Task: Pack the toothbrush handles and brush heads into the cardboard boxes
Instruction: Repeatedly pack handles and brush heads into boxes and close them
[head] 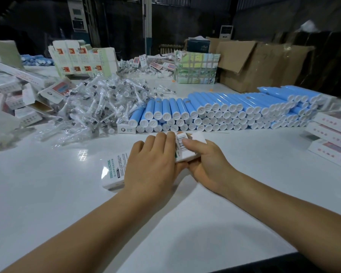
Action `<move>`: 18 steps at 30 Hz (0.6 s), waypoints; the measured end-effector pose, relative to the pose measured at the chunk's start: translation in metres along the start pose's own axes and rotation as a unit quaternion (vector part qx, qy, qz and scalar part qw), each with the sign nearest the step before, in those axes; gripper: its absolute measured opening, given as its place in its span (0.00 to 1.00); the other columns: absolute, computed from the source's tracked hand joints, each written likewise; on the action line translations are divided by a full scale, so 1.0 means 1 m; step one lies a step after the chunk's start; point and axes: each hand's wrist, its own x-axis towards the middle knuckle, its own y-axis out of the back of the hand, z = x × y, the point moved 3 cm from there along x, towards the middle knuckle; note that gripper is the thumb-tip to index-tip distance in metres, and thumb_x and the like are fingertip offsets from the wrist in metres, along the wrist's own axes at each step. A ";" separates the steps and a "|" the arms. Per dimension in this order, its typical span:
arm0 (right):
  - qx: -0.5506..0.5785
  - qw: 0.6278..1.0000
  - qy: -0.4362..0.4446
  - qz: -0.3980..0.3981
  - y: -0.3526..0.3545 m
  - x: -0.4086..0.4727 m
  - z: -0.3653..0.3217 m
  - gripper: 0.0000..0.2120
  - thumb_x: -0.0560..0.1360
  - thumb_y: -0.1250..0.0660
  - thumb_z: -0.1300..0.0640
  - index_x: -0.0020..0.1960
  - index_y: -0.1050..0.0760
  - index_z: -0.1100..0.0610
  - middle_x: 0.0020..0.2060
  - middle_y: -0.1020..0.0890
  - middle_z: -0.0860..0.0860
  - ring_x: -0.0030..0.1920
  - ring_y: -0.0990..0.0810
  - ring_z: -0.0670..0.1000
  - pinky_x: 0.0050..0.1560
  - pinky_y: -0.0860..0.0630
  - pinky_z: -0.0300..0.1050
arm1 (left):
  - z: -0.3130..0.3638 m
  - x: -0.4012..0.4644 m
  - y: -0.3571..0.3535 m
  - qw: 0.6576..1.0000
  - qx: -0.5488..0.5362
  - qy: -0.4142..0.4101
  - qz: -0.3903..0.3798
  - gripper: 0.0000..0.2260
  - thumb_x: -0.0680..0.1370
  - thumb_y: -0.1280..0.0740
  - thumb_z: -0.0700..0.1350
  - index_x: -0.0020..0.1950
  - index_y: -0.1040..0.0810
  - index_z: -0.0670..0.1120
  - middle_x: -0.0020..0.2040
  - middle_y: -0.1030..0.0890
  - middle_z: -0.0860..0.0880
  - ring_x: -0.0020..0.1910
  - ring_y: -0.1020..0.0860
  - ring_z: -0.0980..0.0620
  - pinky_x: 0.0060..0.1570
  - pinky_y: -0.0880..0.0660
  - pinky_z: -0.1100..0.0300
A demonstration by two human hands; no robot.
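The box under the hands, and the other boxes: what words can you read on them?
"SONIC ELECTRIC": teal letters on the white box under the left hand.
Barcode label by the right hand: digits too blurred.
Small box beside the blue handles: print unreadable.

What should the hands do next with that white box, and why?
Probably press the end flap shut. Both hands already hold the box lying on the table: the left hand rests over its middle, and the right hand grips the far end, thumb on the barcode flap. Whether it is filled can't be seen.
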 end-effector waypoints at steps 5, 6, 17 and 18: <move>-0.323 0.935 0.122 0.078 0.005 -0.008 0.000 0.08 0.75 0.37 0.56 0.50 0.22 0.58 0.41 0.18 0.51 0.46 0.19 0.52 0.51 0.23 0.52 | 0.003 -0.006 -0.001 1.000 0.020 -0.017 -0.016 0.28 0.75 0.36 0.60 0.63 0.26 0.37 0.51 0.22 0.43 0.45 0.24 0.42 0.43 0.28 0.50; -0.412 0.896 0.143 0.081 0.004 -0.011 0.001 0.10 0.76 0.39 0.54 0.53 0.23 0.57 0.43 0.19 0.50 0.47 0.21 0.51 0.52 0.25 0.50 | 0.004 -0.007 0.000 0.999 0.026 -0.024 -0.025 0.28 0.75 0.36 0.59 0.63 0.26 0.37 0.51 0.23 0.43 0.45 0.24 0.42 0.43 0.28 0.50; -0.264 0.964 0.020 0.021 0.000 -0.017 0.006 0.18 0.79 0.42 0.50 0.67 0.26 0.52 0.62 0.22 0.53 0.63 0.24 0.50 0.65 0.28 0.51 | 0.005 -0.011 0.003 0.997 0.041 -0.032 -0.056 0.29 0.72 0.36 0.58 0.62 0.25 0.36 0.51 0.22 0.42 0.46 0.23 0.41 0.44 0.27 0.49; -0.184 0.983 -0.005 -0.011 0.000 -0.017 0.004 0.16 0.78 0.43 0.51 0.56 0.18 0.52 0.54 0.17 0.53 0.55 0.20 0.49 0.57 0.23 0.48 | 0.003 -0.011 0.003 0.998 0.031 -0.025 -0.051 0.29 0.72 0.35 0.59 0.62 0.25 0.36 0.51 0.22 0.42 0.46 0.23 0.41 0.45 0.28 0.49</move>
